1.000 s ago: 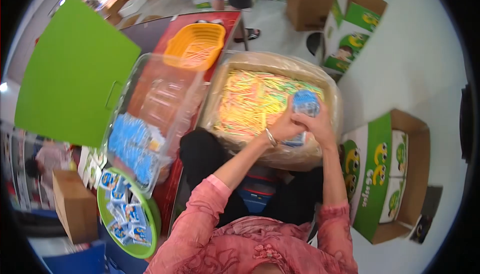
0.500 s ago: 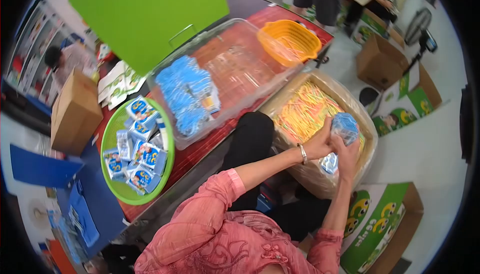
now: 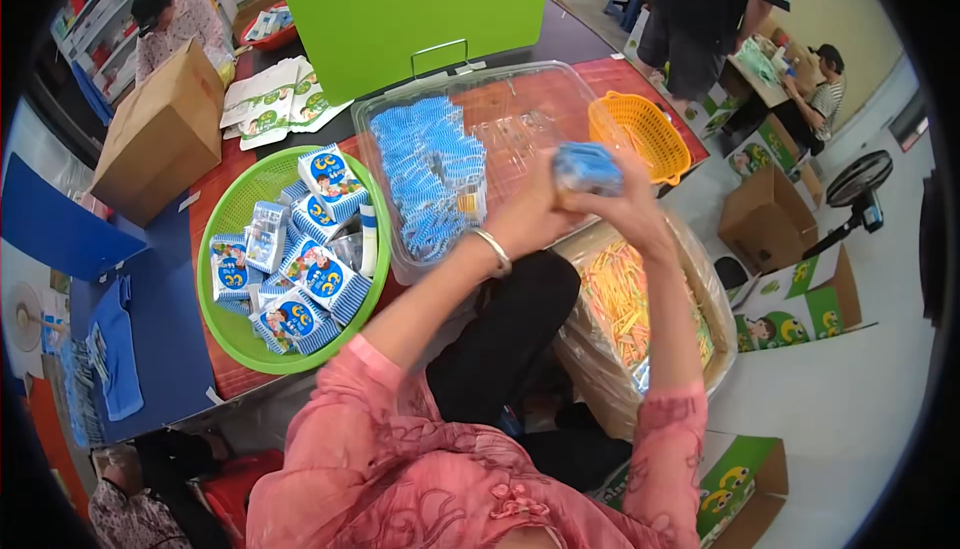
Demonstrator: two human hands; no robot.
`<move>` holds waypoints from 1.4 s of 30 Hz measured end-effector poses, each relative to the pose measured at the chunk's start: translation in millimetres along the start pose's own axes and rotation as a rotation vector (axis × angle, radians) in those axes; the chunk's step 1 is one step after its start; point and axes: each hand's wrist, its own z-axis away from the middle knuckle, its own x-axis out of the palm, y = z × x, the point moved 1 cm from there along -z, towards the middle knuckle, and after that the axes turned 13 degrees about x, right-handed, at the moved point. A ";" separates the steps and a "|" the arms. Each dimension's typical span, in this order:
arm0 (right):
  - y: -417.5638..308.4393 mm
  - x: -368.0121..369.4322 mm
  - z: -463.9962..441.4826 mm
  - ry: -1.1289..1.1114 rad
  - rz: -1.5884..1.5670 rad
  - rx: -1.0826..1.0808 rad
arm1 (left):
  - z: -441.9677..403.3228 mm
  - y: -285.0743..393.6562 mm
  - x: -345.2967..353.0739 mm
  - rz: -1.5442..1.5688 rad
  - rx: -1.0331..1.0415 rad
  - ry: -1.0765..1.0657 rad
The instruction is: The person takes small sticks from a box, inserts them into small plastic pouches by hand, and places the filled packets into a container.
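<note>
A small blue-and-white packet is gripped between my two hands, blurred by motion. My left hand, below a silver bangle, closes on its left side; my right hand wraps its right side. Both are raised above the near right part of a clear plastic tub, which holds a pile of blue packets on its left. Below my right forearm, a plastic-lined carton contains yellow, orange and green sticks. At the left, a green basket holds several blue-and-white printed packets.
Behind the tub stands a green panel. An orange basket is at the table's right end, a brown box at the left. Other people are at the back left, back right and lower left. A fan stands right.
The view has turned toward the table and green basket. My hands have lifted the packet from over the stick-filled carton to over the clear tub's edge.
</note>
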 end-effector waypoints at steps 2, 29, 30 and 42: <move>30.2 17.9 -39.9 -0.116 -0.106 -0.005 | -1.5 -13.3 -48.0 -0.176 -0.091 -0.249; 98.9 142.3 -100.1 -0.146 0.724 -0.020 | 13.8 -153.0 -117.3 -0.790 -0.094 -0.654; 88.0 140.1 -93.9 -0.106 0.835 0.129 | 11.7 -152.9 -118.9 -0.724 -0.138 -0.654; 116.3 165.4 -111.9 -0.117 0.722 -0.142 | 25.3 -124.9 -142.2 -0.631 0.008 -0.837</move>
